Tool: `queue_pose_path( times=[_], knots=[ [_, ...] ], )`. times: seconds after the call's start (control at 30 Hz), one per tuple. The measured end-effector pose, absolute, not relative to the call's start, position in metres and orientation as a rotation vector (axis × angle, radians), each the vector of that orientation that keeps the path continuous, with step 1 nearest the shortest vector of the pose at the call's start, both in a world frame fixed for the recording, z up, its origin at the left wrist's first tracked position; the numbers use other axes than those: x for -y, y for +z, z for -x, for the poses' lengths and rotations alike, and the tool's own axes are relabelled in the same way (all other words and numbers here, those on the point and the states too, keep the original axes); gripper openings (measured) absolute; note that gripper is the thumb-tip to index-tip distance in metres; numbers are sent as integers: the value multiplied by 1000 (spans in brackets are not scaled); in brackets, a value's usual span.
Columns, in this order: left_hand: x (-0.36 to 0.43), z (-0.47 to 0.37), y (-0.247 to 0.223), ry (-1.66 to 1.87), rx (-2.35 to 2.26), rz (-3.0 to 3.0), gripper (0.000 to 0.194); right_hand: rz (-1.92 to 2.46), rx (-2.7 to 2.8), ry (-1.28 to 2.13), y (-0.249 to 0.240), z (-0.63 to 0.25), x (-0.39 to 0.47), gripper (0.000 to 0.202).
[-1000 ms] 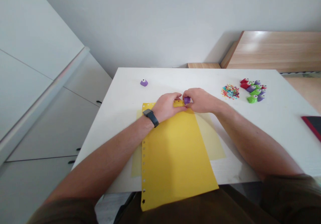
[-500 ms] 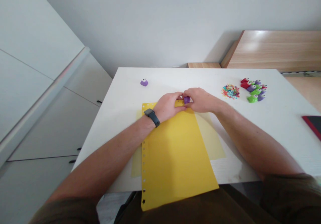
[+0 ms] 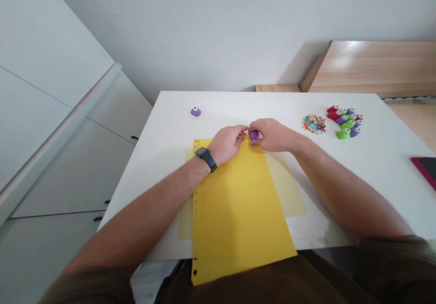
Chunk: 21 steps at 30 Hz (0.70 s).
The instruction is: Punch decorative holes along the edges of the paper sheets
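A yellow sheet [image 3: 241,213] with small punched holes along its left edge and part of its top edge lies over the table's front edge. My right hand [image 3: 270,135] grips a small purple punch [image 3: 254,135] at the sheet's top edge. Just left of it, my left hand [image 3: 226,144], with a dark watch at the wrist, pinches the top edge of the sheet between thumb and fingers. Paler yellow sheets [image 3: 289,195] show beneath. Another purple punch [image 3: 195,111] with an eye-like top stands at the back left.
On the right of the white table [image 3: 225,106] are a pile of coloured paper bits [image 3: 313,124] and a cluster of red, green and purple punches [image 3: 347,121]. A dark, red-edged object [image 3: 425,170] lies at the far right.
My left thumb has drawn back to the left, away from the purple punch. The punch remains in my right hand, and the sheet has hardly moved.
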<state>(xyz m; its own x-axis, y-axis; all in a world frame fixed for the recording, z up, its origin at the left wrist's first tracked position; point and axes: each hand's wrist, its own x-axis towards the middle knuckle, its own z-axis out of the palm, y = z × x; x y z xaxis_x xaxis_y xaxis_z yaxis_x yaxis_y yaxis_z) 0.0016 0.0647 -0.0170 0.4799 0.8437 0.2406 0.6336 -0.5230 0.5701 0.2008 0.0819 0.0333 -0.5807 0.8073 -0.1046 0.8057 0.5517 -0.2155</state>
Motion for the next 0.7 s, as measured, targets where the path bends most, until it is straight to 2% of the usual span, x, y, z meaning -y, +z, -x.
queue_pose_path(
  times=[0.7],
  knots=[
    [-64, -2, -18, 713, -1263, -2315, 35, 1432, 2753, 376, 31, -203, -83, 22]
  ],
)
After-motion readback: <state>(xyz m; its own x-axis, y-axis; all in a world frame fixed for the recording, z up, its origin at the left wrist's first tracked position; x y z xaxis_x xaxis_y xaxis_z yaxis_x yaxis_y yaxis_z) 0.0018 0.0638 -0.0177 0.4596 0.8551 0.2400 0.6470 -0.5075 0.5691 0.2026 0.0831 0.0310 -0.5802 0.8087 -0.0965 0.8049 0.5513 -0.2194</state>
